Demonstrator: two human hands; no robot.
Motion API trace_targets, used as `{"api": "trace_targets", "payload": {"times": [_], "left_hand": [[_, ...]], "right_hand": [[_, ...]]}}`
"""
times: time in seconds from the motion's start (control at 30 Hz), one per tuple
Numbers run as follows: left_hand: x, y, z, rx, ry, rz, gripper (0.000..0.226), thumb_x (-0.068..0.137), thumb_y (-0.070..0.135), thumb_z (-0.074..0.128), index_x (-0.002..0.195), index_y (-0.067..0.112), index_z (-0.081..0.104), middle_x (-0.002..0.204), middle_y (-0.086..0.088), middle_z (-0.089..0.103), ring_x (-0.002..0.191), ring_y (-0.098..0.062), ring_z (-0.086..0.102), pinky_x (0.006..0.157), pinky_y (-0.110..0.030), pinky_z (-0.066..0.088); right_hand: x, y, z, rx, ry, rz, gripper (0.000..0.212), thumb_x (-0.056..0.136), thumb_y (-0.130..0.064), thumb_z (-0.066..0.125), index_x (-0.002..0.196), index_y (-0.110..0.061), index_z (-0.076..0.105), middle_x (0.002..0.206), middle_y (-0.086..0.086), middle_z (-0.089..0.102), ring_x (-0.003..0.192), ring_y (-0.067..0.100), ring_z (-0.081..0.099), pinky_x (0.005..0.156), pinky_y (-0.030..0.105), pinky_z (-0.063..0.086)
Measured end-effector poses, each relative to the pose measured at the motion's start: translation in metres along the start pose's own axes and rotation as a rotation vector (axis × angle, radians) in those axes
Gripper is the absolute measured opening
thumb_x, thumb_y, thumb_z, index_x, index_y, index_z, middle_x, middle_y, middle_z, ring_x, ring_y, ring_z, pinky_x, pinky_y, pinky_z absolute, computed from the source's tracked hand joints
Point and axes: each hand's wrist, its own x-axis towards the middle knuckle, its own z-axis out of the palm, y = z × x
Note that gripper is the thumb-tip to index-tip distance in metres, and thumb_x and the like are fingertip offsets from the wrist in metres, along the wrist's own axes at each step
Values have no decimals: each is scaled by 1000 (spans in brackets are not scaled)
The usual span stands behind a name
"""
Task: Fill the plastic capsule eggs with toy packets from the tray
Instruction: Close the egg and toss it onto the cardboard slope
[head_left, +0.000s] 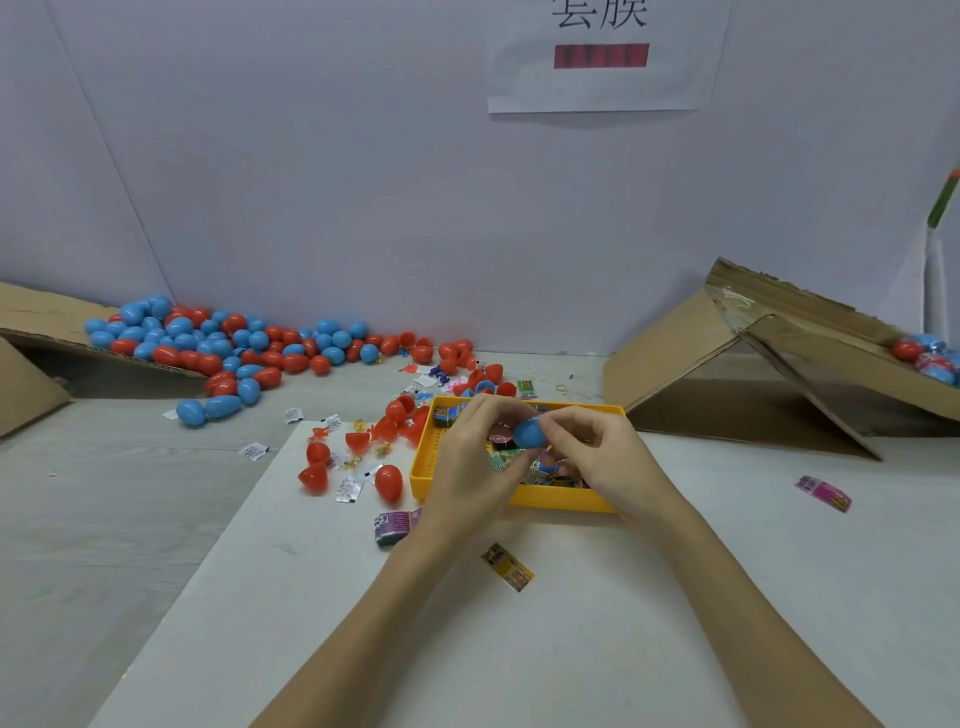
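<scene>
A yellow packet (508, 566) lies nearest on the white board (322, 597). Beyond it, above the yellow tray (422, 462) of toy packets (511, 460), the left hand (475, 457) and right hand (597, 457) both pinch a blue capsule half (529, 433), its long axis roughly level, rounded end facing left. Farthest, red and blue eggs (234, 343) are heaped by the wall.

Bare forearms and hands (530, 457), no sleeves
</scene>
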Motion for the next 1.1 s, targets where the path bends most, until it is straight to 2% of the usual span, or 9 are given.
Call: {"api": "trace_targets", "payload": {"times": [0.13,0.23,0.33,0.4,0.5,0.63,0.77,0.97,1.1], "left_hand": [[3,4,-6,-181,-22,-208,45,92,24,75,133,17,59,121,6,66,105,-8,67,88,-24,58],[2,3,-8,-156,-102,-219,39,95,21,71,133,16,61,116,5,70,101,-9,70,87,-28,60],[2,1,-9,-132,-27,-223,34,94,9,71,127,12,64,117,2,70,103,-11,70,88,-25,59],[4,-2,-9,-103,36,-221,31,91,4,74,120,11,64,116,1,69,106,-12,68,89,-24,58],[6,-4,-10,-103,101,-235,28,89,2,75,110,15,62,113,3,68,105,-11,67,86,-23,58],[5,-6,-10,-108,126,-243,26,88,3,76,105,17,63,114,6,67,104,-7,66,79,-22,60],[5,-8,-10,-98,129,-263,25,88,4,77,104,18,65,114,5,67,105,-11,66,83,-22,60],[4,-9,-11,-92,143,-296,16,90,15,77,103,19,68,112,7,67,106,-13,65,87,-36,61],[5,-7,-11,-92,139,-309,11,93,21,74,103,20,69,112,8,66,104,-9,65,83,-39,62]], "right_hand": [[0,0,-5,27,-60,-58,24,100,-20,66,122,-25,74,113,-8,76,104,8,72,78,19,57],[-1,-1,-4,2,-87,-85,27,99,-16,67,123,-28,74,120,-14,74,111,5,69,83,20,58],[0,0,-2,19,-18,-51,28,101,-10,64,124,-23,73,115,-6,76,102,10,73,78,20,58],[1,3,0,-145,61,-25,22,99,-10,68,118,-19,73,109,0,76,94,14,74,78,22,60],[2,6,6,-479,80,-30,13,90,-26,80,101,-19,78,93,-6,75,87,10,71,75,21,57],[7,1,9,-598,25,62,25,78,-39,89,91,-21,79,82,-5,75,77,8,68,68,20,54],[11,2,6,-570,-53,108,15,87,-22,84,101,-20,80,84,-3,75,81,10,70,83,28,61],[5,5,5,-435,51,24,16,100,-13,65,105,-21,78,93,-5,73,89,12,66,74,20,51],[1,1,3,-229,142,-52,13,100,-12,66,102,-19,77,83,-3,70,81,7,64,68,13,51]]}}
